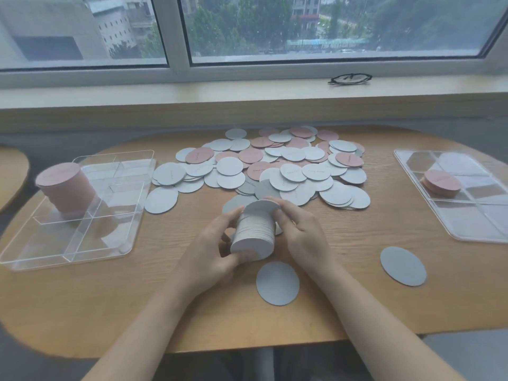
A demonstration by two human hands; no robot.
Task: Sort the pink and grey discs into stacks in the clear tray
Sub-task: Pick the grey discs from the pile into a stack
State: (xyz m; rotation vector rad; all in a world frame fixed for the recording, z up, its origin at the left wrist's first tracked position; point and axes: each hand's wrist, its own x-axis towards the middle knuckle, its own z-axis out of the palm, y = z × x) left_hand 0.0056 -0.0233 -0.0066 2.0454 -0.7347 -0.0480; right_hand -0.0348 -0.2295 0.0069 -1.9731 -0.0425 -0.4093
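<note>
A tilted stack of grey discs (pixel 254 235) is held just above the table's middle. My left hand (pixel 217 251) grips its lower end. My right hand (pixel 299 229) pinches the top disc at the stack's upper end. Behind them spreads a loose pile of pink and grey discs (pixel 264 166). At the left stands a clear divided tray (pixel 74 243) with a tall stack of pink discs (pixel 64 188) in its rear left compartment. At the right lies a second clear tray (pixel 467 229), and a short pink stack (pixel 441 182) sits on it.
Two single grey discs lie on the wooden table (pixel 110 312): one (pixel 277 283) just in front of my hands, one (pixel 402 265) to the right. Black glasses (pixel 349 78) rest on the window sill behind. A second table's edge (pixel 11 171) shows at far left.
</note>
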